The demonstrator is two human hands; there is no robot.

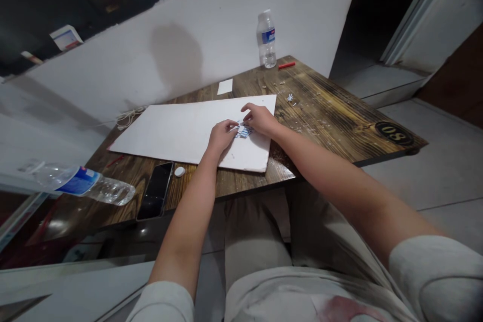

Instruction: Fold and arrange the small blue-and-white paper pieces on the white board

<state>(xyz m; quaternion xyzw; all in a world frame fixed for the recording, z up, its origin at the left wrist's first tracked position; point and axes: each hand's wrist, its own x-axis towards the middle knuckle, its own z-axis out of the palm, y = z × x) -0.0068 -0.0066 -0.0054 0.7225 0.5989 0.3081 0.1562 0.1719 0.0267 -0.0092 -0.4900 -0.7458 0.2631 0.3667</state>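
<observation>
A large white board (181, 128) lies on the dark wooden table. Near its right end is a small cluster of blue-and-white pieces (245, 132), too small to make out in detail. My left hand (223, 136) rests at the left side of the cluster, its fingers bent and pressed together at a small white piece (241, 129). On the cluster's upper right, my right hand (258, 118) has its thumb and fingertips near the same piece, the index finger curled above. What the right fingertips hold, if anything, is too small to tell.
An upright bottle (268, 43) and a red stick (287, 65) are at the back corner. White scraps (290, 97) lie right of the board, a white card (225, 86) behind it. A phone (155, 190), cap (179, 171) and lying bottle (86, 182) are at front left.
</observation>
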